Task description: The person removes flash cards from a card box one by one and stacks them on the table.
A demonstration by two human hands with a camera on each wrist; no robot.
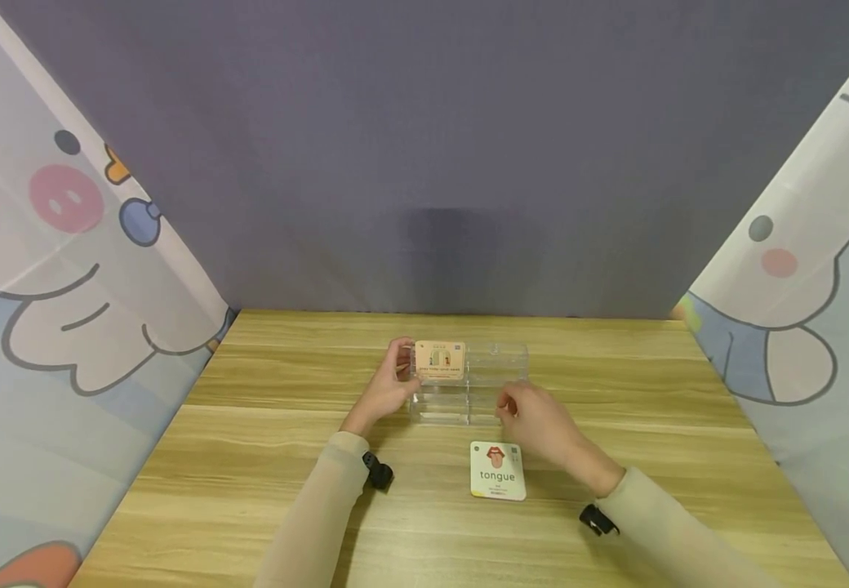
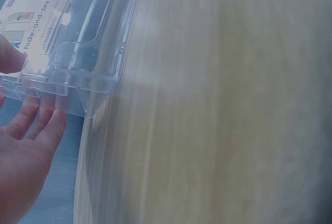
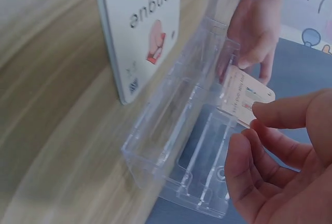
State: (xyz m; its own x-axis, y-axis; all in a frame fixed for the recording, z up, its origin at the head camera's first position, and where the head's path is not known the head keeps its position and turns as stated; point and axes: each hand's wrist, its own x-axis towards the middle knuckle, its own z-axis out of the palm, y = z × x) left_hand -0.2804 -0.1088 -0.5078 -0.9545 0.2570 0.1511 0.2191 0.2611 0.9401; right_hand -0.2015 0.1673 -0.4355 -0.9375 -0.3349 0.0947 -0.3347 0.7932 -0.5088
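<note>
A clear plastic card holder (image 1: 498, 371) with several compartments stands on the table. Its upper left compartment holds a cream card (image 1: 440, 360), which reads "hide-and-seek" in the left wrist view. My left hand (image 1: 389, 385) grips the holder's left end, thumb at the front and fingers at the side. Loosely curled in front of the holder's right half, my right hand (image 1: 540, 418) shows nothing between its fingers; in the right wrist view the fingertips (image 3: 239, 149) appear apart from the thumb. A white stack of cards (image 1: 497, 471) with "tongue" on top lies just in front of the holder.
The wood-grain table (image 1: 263, 498) extends around the holder. A plain grey curtain (image 1: 454, 163) rises behind its far edge, and cartoon-printed curtains (image 1: 799, 327) flank both sides. Black wrist devices (image 1: 378, 471) sit at both cuffs.
</note>
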